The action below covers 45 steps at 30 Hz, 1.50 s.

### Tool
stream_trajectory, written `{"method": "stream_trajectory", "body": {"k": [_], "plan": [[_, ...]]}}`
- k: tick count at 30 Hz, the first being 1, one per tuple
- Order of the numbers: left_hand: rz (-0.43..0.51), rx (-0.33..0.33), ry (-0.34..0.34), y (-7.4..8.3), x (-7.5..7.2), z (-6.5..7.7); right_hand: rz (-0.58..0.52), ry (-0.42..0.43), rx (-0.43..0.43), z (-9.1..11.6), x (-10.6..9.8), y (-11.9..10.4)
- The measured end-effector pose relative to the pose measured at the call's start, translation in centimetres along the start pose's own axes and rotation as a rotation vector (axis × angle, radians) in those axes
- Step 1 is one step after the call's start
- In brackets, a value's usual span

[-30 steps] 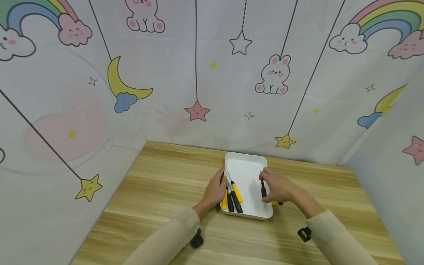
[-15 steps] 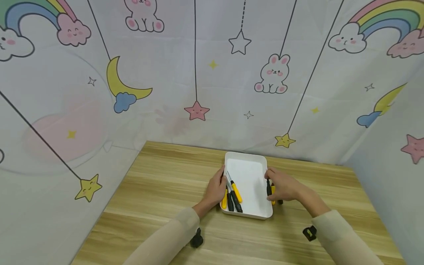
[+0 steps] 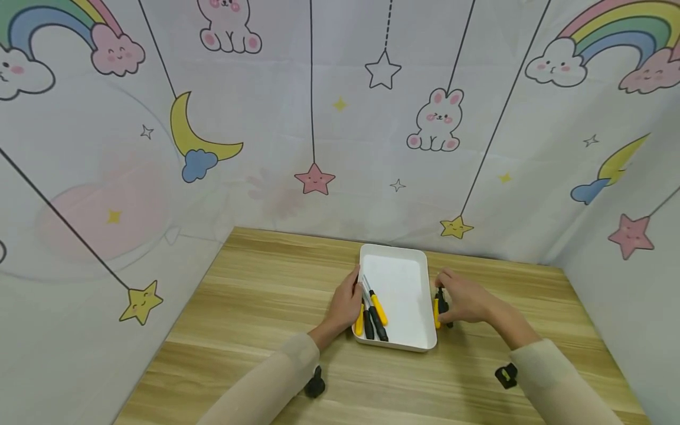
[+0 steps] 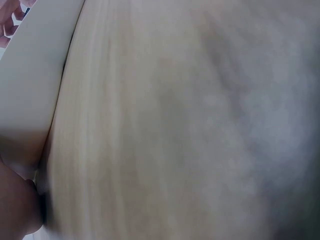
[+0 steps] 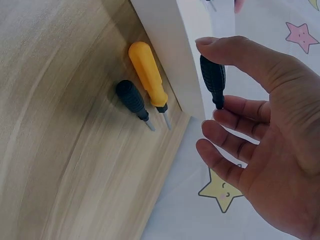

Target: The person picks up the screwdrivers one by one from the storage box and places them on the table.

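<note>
In the head view my left hand (image 3: 346, 302) grips the left wall of a white tray (image 3: 395, 251). Inside the tray, near that hand, lie several screwdrivers, among them a yellow-handled screwdriver (image 3: 379, 310) and a black-handled screwdriver (image 3: 378, 324). Just outside the tray's right wall, my right hand (image 3: 467, 300) pinches another black-handled screwdriver (image 5: 213, 77) between thumb and fingertips, its other fingers loosely bent. Below it on the table, the right wrist view has a yellow-handled screwdriver (image 5: 147, 72) and a black-handled screwdriver (image 5: 131, 99) side by side along the tray wall.
The wooden table (image 3: 276, 265) runs back to a white cloth backdrop (image 3: 361, 141) printed with stars, rabbits and rainbows. More of this cloth hangs at both sides. A black wrist device (image 3: 315, 383) shows below the left sleeve, another black device (image 3: 506, 375) by the right cuff.
My right hand has carried the black-handled screwdriver rightward from over the tray, across its right wall, to above the table. The left hand stays on the tray.
</note>
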State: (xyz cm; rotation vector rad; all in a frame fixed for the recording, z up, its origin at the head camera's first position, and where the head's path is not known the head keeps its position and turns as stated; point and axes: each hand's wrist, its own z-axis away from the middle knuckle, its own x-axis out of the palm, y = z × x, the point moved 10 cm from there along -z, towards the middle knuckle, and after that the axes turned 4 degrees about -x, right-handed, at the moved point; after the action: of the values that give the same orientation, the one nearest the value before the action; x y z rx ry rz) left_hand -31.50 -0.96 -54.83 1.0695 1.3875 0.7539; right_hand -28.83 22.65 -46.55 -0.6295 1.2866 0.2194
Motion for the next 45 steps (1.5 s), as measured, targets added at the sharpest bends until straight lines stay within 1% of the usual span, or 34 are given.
{"method": "stream_trajectory", "body": {"k": [4, 10, 17, 23, 27, 33, 39, 45], "plan": [[0.003, 0.006, 0.007, 0.1, 0.0, 0.0, -0.007, -0.011, 0.017, 0.1, 0.0, 0.6], [-0.003, 0.009, 0.018, 0.1, -0.1, -0.2, 0.014, -0.003, 0.012, 0.3, 0.2, 1.8], [-0.004, 0.001, 0.003, 0.2, 0.1, -0.2, 0.022, 0.003, 0.027, 0.9, 0.5, 3.4], [0.004, 0.012, 0.003, 0.2, 0.1, -0.2, 0.036, -0.002, 0.058, 1.2, 0.9, 4.4], [0.011, 0.013, 0.004, 0.2, 0.1, -0.1, 0.026, -0.016, 0.083, 1.4, 1.2, 4.8], [0.006, 0.004, 0.0, 0.2, 0.0, -0.1, 0.035, -0.023, 0.085, 1.5, 1.5, 5.0], [-0.004, -0.005, -0.001, 0.1, 0.1, -0.2, 0.058, -0.028, 0.065, 1.5, 2.0, 5.2], [-0.002, 0.004, -0.005, 0.2, 0.0, 0.0, 0.065, -0.049, 0.048, 1.6, 2.7, 5.3]]}}
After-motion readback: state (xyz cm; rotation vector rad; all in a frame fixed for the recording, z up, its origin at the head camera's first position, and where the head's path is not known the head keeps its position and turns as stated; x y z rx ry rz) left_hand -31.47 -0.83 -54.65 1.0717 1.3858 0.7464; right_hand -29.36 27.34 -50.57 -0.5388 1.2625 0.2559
